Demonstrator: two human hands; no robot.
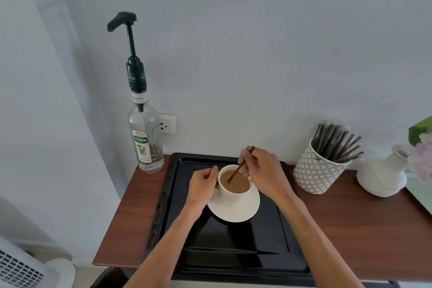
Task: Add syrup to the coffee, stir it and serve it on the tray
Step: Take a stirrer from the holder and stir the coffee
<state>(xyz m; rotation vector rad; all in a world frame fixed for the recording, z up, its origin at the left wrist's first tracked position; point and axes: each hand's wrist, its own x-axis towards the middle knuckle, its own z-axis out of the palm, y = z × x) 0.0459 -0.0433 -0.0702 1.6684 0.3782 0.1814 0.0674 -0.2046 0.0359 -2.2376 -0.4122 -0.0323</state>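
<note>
A white cup [233, 196] of milky coffee stands on a white saucer [243, 214] on the black tray [224, 248]. My left hand [202, 186] grips the cup at its left side, where the handle is hidden. My right hand [261, 170] pinches a thin dark stir stick [236, 172] whose lower end dips into the coffee. The clear syrup bottle [146, 138] with a black pump stands upright at the table's back left, apart from both hands.
A patterned white holder [315, 173] with several dark stir sticks stands right of the tray, a white vase [383, 177] with pink flowers beyond it. The brown table [364, 229] ends at a wall with a socket [168, 123]. A white appliance [21, 269] sits low left.
</note>
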